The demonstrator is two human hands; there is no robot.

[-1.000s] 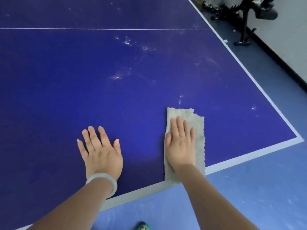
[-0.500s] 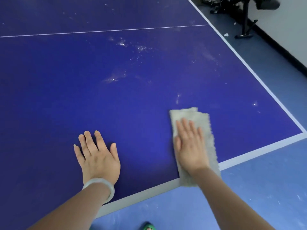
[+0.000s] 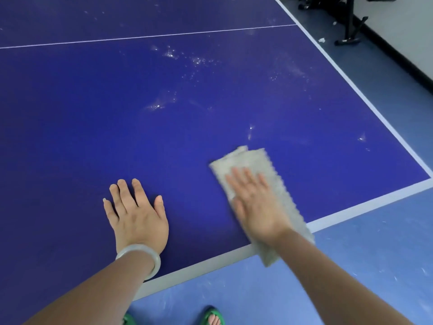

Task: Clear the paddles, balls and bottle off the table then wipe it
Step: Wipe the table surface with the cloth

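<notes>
- While the left hand (image 3: pixel 138 214) lies flat on the blue table (image 3: pixel 93 118), fingers straight and spread, a pale bracelet (image 3: pixel 150 253) circles its wrist.
- The right hand (image 3: pixel 257 207), blurred, presses with straight fingers on a grey cloth (image 3: pixel 269 165) at the table's near edge; the cloth overhangs the white border.
- Pale specks (image 3: pixel 196 60) dot the tabletop farther off.
</notes>
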